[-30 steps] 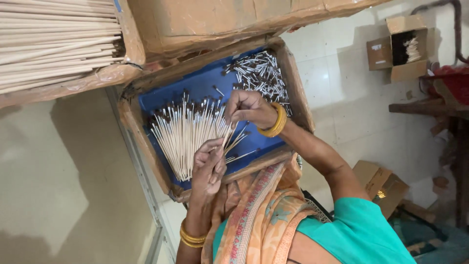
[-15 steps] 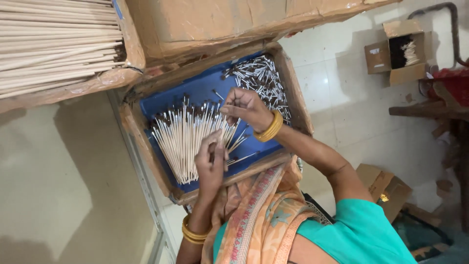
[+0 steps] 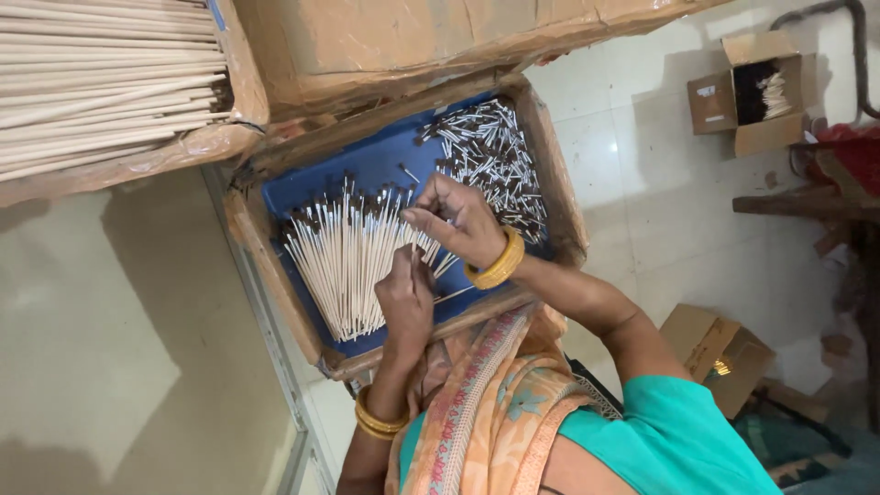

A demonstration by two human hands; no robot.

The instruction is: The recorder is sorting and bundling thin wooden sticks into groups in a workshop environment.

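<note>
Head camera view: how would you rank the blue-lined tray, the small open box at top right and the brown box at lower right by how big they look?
1. Blue-lined tray, clearly largest.
2. and 3. Small open box and brown box look about alike; differing distance from the camera makes ranking them unsure.

pale tiled floor (image 3: pixel 642 183), 2 small cardboard boxes (image 3: pixel 744 92) and dark wooden furniture (image 3: pixel 807 203).

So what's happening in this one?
A person works over a shallow blue-lined cardboard tray. The left hand pinches thin pale sticks from the fanned bunch of dark-tipped sticks, while the right hand is raised just above it; what its fingers hold is too small to tell. A loose pile of short dark-tipped pieces lies at the tray's far end.
</note>
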